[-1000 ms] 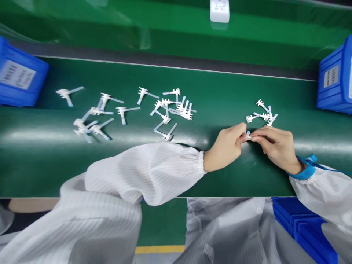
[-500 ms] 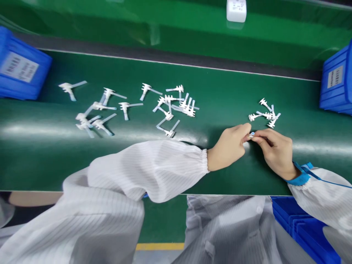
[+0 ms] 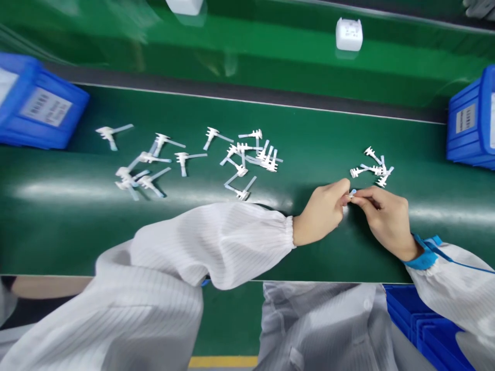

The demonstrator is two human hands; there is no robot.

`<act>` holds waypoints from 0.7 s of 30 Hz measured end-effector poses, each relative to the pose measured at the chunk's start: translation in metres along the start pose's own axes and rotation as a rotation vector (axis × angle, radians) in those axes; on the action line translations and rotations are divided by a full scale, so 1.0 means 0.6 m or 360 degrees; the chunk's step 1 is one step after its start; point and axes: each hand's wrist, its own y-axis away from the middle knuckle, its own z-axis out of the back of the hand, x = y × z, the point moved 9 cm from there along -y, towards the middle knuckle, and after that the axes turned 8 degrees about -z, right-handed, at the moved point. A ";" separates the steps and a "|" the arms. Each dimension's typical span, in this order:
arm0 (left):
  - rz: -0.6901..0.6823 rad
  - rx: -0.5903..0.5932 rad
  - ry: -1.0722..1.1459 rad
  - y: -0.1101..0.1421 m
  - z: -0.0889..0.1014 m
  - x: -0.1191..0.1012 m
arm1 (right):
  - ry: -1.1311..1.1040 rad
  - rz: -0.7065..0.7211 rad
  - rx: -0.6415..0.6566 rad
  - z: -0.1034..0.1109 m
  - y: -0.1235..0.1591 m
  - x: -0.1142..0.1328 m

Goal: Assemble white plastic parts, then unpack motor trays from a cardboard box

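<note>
A small white plastic part with a light-blue tip point(image 3: 352, 194) is pinched between my two hands, just above the green work surface. My left hand point(image 3: 322, 211) grips it from the left with thumb and forefinger, while my right hand point(image 3: 385, 219) holds its right side with closed fingertips. Most of the part is hidden by the fingers. Just beyond my hands lies a small group of similar white parts with bluish tips point(image 3: 376, 169). Farther left, several white parts with thin tubes point(image 3: 243, 170) are scattered, some overlapping.
Labelled blue bins stand at the far left point(image 3: 58, 111) and far right point(image 3: 467, 123). A white box-shaped device point(image 3: 349, 35) sits on the green panel behind. A blue wrist strap point(image 3: 424, 252) with a cord circles my right wrist. Blue crates point(image 3: 441, 330) stand below the table edge.
The view has shifted slightly. Both hands stay together at the same place, and the blue tip of the held part has turned a little between the fingers.
</note>
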 end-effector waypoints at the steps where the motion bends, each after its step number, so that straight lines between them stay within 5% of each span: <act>1: 0.0058 0.0018 0.0045 -0.001 -0.002 0.004 | 0.0017 0.0025 0.0026 0.002 -0.004 0.001; 9: 0.0346 0.0141 0.0319 -0.003 -0.015 0.018 | 0.0186 0.0424 0.0440 0.022 -0.020 0.022; 21: 0.0362 0.0193 0.0418 0.003 -0.019 0.013 | 0.0172 0.0477 0.0221 0.034 -0.002 0.040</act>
